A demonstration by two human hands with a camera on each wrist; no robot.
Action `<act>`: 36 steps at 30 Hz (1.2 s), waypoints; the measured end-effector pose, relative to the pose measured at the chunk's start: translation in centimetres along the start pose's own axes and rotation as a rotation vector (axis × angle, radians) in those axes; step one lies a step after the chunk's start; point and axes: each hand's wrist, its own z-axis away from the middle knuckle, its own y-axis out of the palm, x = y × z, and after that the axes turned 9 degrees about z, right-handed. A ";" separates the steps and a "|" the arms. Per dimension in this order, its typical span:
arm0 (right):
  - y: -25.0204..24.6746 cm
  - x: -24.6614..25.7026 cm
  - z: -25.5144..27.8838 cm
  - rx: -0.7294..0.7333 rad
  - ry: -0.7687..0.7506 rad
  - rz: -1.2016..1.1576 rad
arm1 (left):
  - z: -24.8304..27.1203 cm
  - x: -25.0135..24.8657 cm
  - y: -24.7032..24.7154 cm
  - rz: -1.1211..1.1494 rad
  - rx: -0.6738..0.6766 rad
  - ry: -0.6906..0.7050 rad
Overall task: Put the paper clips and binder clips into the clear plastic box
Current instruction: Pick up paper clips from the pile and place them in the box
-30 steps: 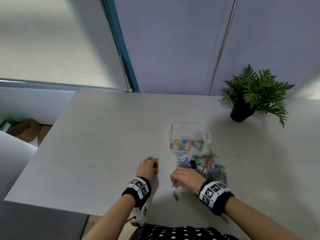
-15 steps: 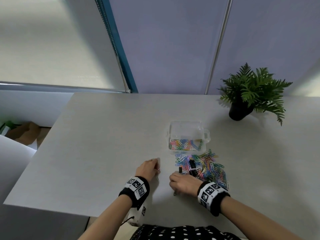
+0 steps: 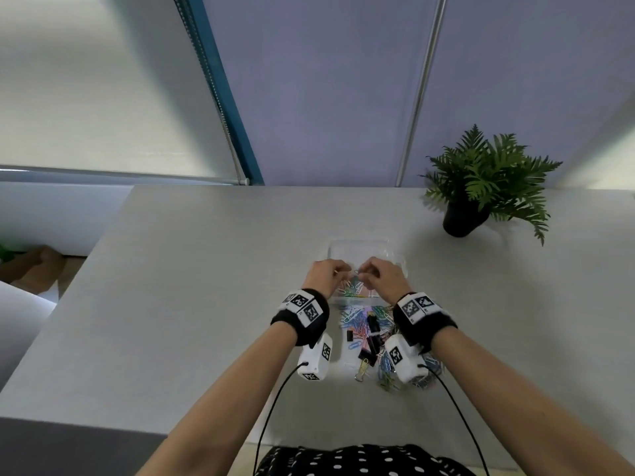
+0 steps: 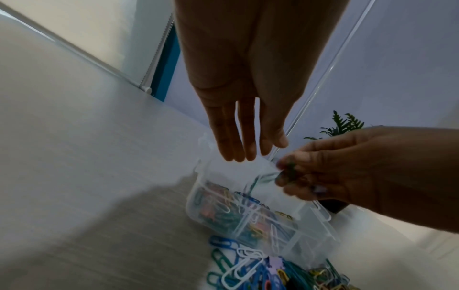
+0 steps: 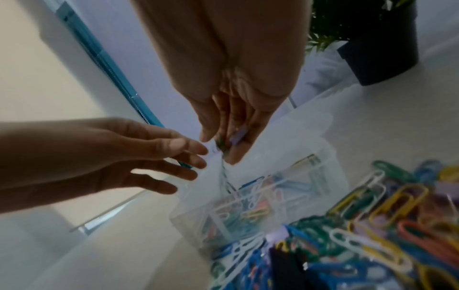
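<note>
The clear plastic box [image 3: 357, 242] stands mid-table, with several coloured paper clips in its near compartments [image 4: 223, 208]. Both hands hover over it. My right hand [image 3: 366, 274] pinches a few paper clips [image 5: 222, 146], green among them, and some dangle down into the box [image 5: 310, 125]. My left hand [image 4: 246, 153] is beside it with straight fingers, holding nothing. A loose pile of paper clips [image 3: 357, 317] lies just in front of the box, under my wrists. Black binder clips [image 3: 372, 322] are mixed into it, and one with gold handles [image 3: 362, 367] lies nearer to me.
A potted fern [image 3: 481, 187] stands at the back right of the grey table [image 3: 192, 304]. The table's left edge drops off to the floor. Blinds and a purple wall close off the far side.
Both hands have moved forward from near the table's front edge to above the box. The right hand, which was at the pile, now holds clips over the box.
</note>
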 end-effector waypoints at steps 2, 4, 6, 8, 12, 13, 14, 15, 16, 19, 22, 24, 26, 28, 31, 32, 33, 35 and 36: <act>0.0 -0.1 -0.2 0.037 -0.010 0.146 | 1.1 0.6 -0.5 -0.074 -0.014 0.060; -0.2 -0.2 0.6 0.044 -0.095 0.267 | 3.1 2.1 -1.5 -0.121 -0.007 0.074; -0.3 -0.4 2.2 0.023 -0.215 0.359 | 5.8 4.7 -2.3 -0.169 0.038 0.015; 0.2 -1.4 3.8 0.061 -0.285 0.467 | 8.8 7.0 -2.2 -0.240 0.104 -0.058; 2.0 -4.1 5.6 0.203 -0.300 0.744 | 12.9 9.5 0.5 -0.342 0.242 -0.178; 2.6 -4.6 5.7 0.229 -0.277 0.786 | 12.9 9.7 0.9 -0.296 0.232 -0.198; 3.1 -4.7 5.9 0.246 -0.250 0.815 | 12.4 9.7 1.1 -0.237 0.211 -0.207; 3.6 -4.8 6.1 0.248 -0.239 0.839 | 11.8 9.6 1.2 -0.177 0.187 -0.200; 4.1 -4.8 6.4 0.245 -0.247 0.865 | 10.9 9.4 1.3 -0.125 0.169 -0.191; 5.3 -4.6 7.3 0.187 -0.331 0.932 | 8.3 7.5 2.1 -0.017 0.150 -0.159; 5.6 -4.5 7.6 0.141 -0.375 0.905 | 6.3 5.7 3.3 -0.141 0.173 -0.076; 5.5 -4.6 7.4 0.122 -0.377 0.906 | 5.5 5.0 3.8 -0.249 0.178 -0.065; 5.1 -4.0 7.1 0.111 -0.354 0.905 | 5.2 4.9 4.3 -0.313 0.165 -0.055; 5.0 -3.3 6.4 0.126 -0.313 0.854 | 5.1 5.1 4.6 -0.365 0.142 -0.018; 5.7 -2.7 5.3 0.142 -0.294 0.820 | 5.3 5.2 4.5 -0.390 0.139 0.004; 6.0 -2.7 5.0 0.139 -0.300 0.827 | 5.4 5.2 4.4 -0.399 0.144 0.008; 6.4 -2.9 4.8 0.135 -0.305 0.841 | 5.4 5.3 4.2 -0.409 0.149 0.016; 6.6 -3.0 4.6 0.144 -0.292 0.845 | 5.5 5.4 3.7 -0.421 0.152 0.027; 6.6 -3.1 4.6 0.149 -0.279 0.829 | 5.6 5.5 3.5 -0.408 0.150 0.021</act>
